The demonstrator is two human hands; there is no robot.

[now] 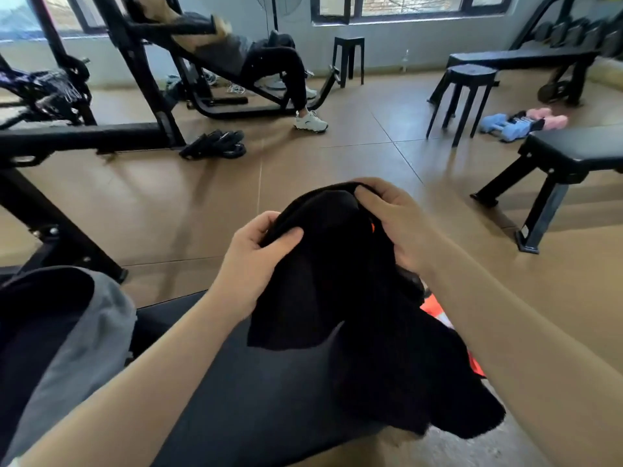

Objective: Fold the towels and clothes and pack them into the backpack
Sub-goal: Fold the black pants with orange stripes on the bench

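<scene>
While both hands hold it up over the dark padded desk (242, 399), the black cloth (337, 274) hangs in loose, unfolded drapes, its lower edges trailing down toward the desk's right side. The left hand (259, 251) has a narrow grip, thumb pinched over a fold at the cloth's left edge. The right hand (391, 224) curls its fingers round the bunched top of the cloth, a small orange mark showing just beside its thumb. Under the hanging cloth, at the right, an orange and white item (438, 315) peeks out; whether it is the backpack I cannot tell, nor what lies in it. A grey and black garment (77, 332) lies heaped at the desk's left end. Beyond, on the brown floor (168, 203), stand black stools (468, 96), another bench (573, 156), and blue and pink dumbbells (515, 121). A person (263, 59) lies on an incline machine.
</scene>
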